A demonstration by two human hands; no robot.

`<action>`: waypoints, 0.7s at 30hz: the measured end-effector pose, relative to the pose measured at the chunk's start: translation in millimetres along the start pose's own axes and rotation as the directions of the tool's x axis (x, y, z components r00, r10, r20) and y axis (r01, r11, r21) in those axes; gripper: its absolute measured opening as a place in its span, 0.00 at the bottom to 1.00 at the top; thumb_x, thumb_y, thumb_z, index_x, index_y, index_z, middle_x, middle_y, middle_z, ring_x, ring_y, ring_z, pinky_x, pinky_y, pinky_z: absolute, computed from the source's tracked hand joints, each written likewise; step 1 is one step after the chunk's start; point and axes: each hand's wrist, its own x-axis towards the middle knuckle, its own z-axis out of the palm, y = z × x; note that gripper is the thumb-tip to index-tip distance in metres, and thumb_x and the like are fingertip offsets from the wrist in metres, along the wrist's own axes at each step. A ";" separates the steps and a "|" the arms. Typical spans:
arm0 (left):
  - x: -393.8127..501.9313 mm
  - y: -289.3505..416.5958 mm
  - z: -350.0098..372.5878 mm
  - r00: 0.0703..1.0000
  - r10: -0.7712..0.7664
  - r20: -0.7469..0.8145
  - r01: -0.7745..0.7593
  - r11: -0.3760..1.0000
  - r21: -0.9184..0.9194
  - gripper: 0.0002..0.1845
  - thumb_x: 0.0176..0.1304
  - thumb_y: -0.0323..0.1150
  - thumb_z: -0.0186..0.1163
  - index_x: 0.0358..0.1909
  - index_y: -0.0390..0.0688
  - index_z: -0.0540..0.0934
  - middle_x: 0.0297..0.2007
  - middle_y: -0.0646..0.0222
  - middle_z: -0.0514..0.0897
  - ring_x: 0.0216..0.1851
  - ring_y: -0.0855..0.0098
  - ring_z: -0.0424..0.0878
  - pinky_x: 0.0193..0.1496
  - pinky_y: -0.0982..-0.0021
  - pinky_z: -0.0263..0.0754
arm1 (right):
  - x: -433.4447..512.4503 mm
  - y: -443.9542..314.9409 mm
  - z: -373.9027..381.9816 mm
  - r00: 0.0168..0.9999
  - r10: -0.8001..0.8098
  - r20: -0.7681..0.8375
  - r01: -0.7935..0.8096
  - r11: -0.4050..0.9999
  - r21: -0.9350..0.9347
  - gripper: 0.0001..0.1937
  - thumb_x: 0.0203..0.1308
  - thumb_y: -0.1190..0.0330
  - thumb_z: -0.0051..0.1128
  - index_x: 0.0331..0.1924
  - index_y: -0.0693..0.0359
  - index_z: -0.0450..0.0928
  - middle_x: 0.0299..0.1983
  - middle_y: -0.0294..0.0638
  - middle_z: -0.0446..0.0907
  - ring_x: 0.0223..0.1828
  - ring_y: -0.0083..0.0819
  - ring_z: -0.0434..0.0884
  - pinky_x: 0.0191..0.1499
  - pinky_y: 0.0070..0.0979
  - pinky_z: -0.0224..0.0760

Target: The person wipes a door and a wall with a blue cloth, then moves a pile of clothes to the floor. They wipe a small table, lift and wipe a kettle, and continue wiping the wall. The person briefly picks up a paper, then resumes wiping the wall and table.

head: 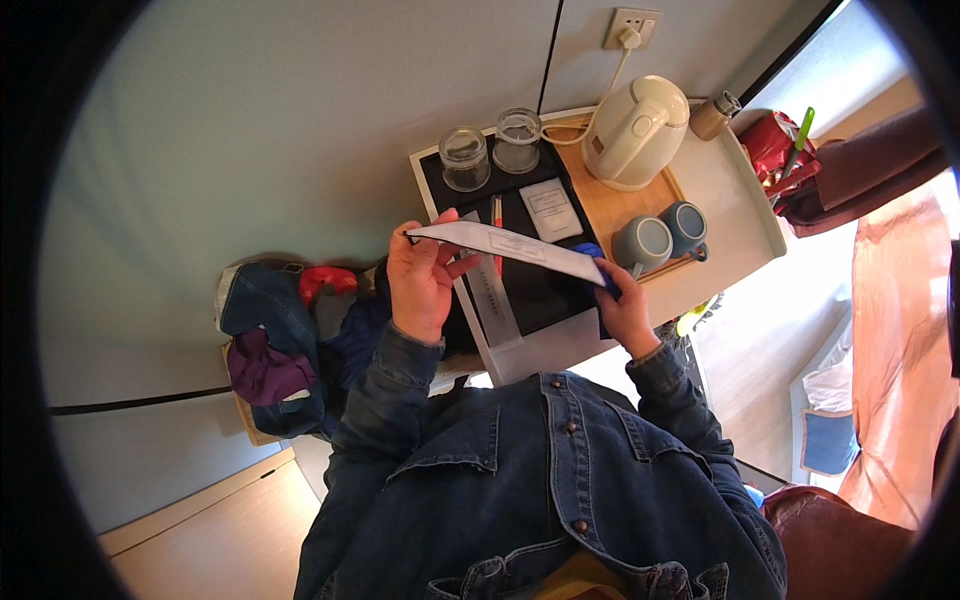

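Observation:
A thin white rectangular panel (517, 246) with faint print and a dark edge is held tilted above the dresser top. My left hand (420, 285) pinches its left end, fingers partly spread behind it. At the other end, my right hand (624, 309) grips the panel's corner. Blue cloth (589, 249) shows behind that corner and beside the right fingers; how it is held is partly hidden. Below the panel lie a black tray (540, 304), a translucent plastic strip (487, 292), a red-and-white slim packet (496, 214) and a white printed card (551, 210).
Two glass jars (464, 159) stand at the back. A cream electric kettle (637, 135), plugged into a wall socket (632, 28), and two grey-blue mugs (642, 244) are on a wooden tray (581, 161). A bottle (714, 116) stands at right. Piled clothes (274, 315) lie left.

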 end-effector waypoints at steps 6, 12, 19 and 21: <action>-3.8 -4.7 10.8 0.997 -0.023 0.070 0.029 0.996 -0.086 0.07 0.68 0.28 0.45 0.45 0.49 0.64 0.55 0.55 0.73 0.51 0.55 0.76 0.44 0.51 0.80 | 0.9 -9.6 -17.6 0.952 -0.029 0.303 0.163 0.890 -0.427 0.20 0.44 0.81 0.48 0.44 0.58 0.76 0.43 0.45 0.78 0.46 0.47 0.75 0.50 0.35 0.68; -5.2 9.4 0.5 0.998 0.042 0.037 -0.039 0.996 -0.086 0.08 0.67 0.27 0.45 0.45 0.50 0.65 0.55 0.55 0.73 0.50 0.56 0.77 0.43 0.55 0.81 | 2.3 -37.4 -31.1 0.988 -0.102 0.120 0.140 0.915 -0.378 0.23 0.42 0.82 0.52 0.47 0.57 0.76 0.47 0.45 0.77 0.50 0.46 0.74 0.53 0.35 0.66; -19.2 -32.0 19.1 0.997 -0.083 0.007 0.082 0.996 0.041 0.08 0.65 0.24 0.45 0.42 0.48 0.65 0.52 0.54 0.76 0.48 0.59 0.78 0.42 0.62 0.79 | -11.0 -81.2 5.0 0.850 -0.471 0.234 0.491 0.870 -0.033 0.27 0.33 0.86 0.51 0.45 0.58 0.77 0.49 0.46 0.76 0.48 0.46 0.74 0.51 0.35 0.69; -20.6 -32.4 19.0 0.997 -0.076 0.025 0.076 0.997 -0.001 0.08 0.65 0.26 0.47 0.44 0.49 0.66 0.52 0.53 0.76 0.50 0.57 0.77 0.46 0.57 0.78 | -11.3 -77.5 9.1 0.837 -0.497 0.228 0.528 0.844 -0.100 0.26 0.35 0.86 0.51 0.45 0.57 0.77 0.49 0.45 0.76 0.47 0.46 0.74 0.49 0.35 0.70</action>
